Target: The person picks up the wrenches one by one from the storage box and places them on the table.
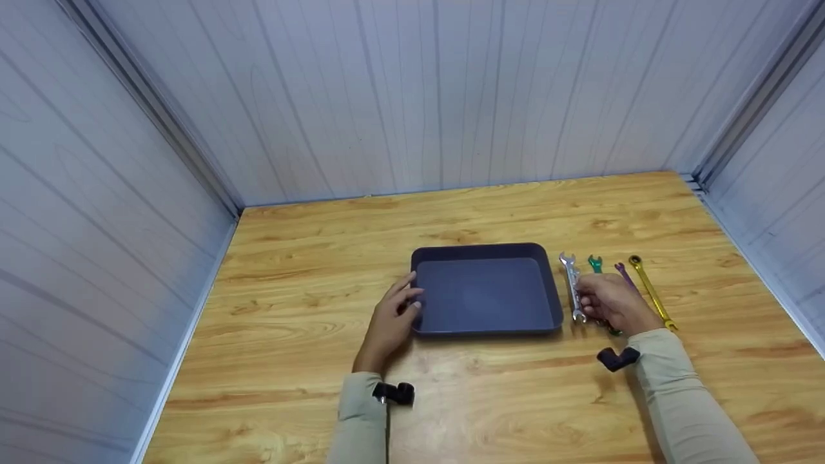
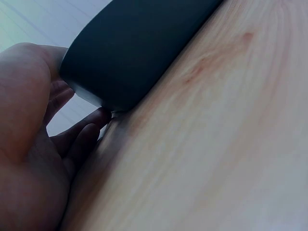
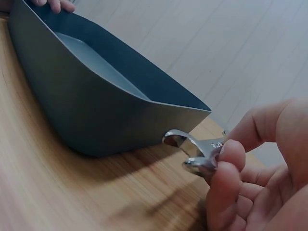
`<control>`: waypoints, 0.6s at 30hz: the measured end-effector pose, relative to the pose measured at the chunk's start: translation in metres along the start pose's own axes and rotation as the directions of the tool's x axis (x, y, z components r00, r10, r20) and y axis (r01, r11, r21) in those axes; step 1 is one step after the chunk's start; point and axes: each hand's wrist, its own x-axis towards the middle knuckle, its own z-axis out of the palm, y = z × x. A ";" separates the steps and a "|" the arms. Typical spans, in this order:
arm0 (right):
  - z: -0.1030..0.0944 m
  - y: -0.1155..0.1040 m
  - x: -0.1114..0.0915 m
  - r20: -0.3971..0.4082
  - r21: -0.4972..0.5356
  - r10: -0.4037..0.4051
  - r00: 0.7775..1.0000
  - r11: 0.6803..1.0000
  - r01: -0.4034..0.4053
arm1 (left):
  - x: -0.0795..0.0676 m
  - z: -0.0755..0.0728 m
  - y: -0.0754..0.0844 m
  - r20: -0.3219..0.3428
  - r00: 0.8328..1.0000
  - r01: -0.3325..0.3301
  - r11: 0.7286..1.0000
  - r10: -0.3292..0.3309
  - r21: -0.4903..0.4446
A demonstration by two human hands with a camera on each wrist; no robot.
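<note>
A dark grey rectangular tray (image 1: 486, 296) lies on the wooden table. My left hand (image 1: 392, 319) holds it by its left side, with thumb and fingers at the rim and wall. In the left wrist view, fingertips (image 2: 91, 127) reach the lower edge of the tray wall (image 2: 125, 53). Just right of the tray, my right hand (image 1: 612, 299) pinches a silver wrench (image 1: 572, 287) between thumb and fingers. Up close, the wrench's open end (image 3: 192, 151) points at the tray's side. Under and behind that hand lies a green wrench (image 1: 595, 263), partly hidden.
A small purple wrench (image 1: 624, 274) and a longer gold ratchet wrench (image 1: 652, 293) lie right of my right hand. Pale panel walls (image 1: 399, 96) enclose the table (image 1: 309, 283) at the back and both sides.
</note>
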 end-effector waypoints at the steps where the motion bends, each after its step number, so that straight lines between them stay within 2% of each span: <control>1: 0.000 -0.001 0.000 -0.002 -0.004 0.000 1.000 1.000 0.000 | 0.000 0.000 0.000 0.000 1.000 -0.007 1.000 0.007 0.002; 7: -0.002 -0.003 0.001 -0.026 -0.068 -0.002 1.000 0.998 0.001 | 0.000 0.000 0.000 -0.003 0.999 -0.035 0.999 0.035 0.012; 18: -0.007 -0.007 0.001 -0.041 -0.152 0.014 0.999 0.988 -0.020 | -0.001 -0.001 0.000 0.000 1.000 -0.018 1.000 0.018 0.009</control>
